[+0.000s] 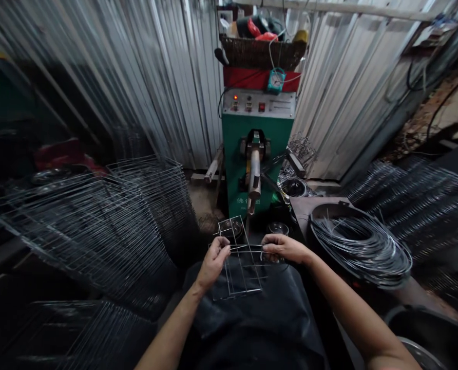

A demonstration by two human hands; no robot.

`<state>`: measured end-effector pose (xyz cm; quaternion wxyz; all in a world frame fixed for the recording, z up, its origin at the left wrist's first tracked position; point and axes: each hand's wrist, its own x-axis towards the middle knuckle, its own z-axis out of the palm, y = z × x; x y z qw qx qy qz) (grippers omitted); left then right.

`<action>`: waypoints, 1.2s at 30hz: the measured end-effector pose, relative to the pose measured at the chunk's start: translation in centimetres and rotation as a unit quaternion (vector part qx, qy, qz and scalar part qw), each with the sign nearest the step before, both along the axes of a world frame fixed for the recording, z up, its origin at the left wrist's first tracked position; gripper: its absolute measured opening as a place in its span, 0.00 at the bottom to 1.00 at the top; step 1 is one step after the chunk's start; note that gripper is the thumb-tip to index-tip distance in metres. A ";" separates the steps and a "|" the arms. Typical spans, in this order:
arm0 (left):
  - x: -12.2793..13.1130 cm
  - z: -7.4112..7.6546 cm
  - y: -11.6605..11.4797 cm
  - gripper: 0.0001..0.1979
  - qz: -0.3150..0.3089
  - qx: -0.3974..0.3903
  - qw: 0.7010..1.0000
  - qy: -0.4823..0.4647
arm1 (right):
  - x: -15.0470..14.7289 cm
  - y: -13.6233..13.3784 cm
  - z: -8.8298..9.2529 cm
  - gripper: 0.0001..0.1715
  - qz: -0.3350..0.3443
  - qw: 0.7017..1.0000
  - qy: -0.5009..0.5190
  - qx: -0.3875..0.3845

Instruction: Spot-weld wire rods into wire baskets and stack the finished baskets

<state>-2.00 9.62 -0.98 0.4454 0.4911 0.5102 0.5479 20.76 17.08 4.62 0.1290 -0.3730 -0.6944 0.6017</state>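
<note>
A small rectangular wire frame [240,264] lies tilted over my dark apron, in front of the green welding machine [256,154]. My left hand [213,262] is closed in a pinch on the frame's left side. My right hand [285,247] is closed on a thin wire piece [248,248] laid across the frame, gripping at its right end. Both hands sit just below the machine's vertical electrode arm [254,177].
Tall stacks of finished wire racks [98,221] fill the left side. A coil of wire rings [362,246] lies at the right, with more wire stock [409,200] behind it. A basket of odds [262,49] sits on top of the machine. Corrugated metal walls stand behind.
</note>
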 end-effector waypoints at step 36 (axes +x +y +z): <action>-1.4 -1.1 7.2 0.22 -0.017 -0.080 0.979 -0.186 | 4.2 8.8 -4.4 0.16 -0.201 0.866 -0.016 0.458</action>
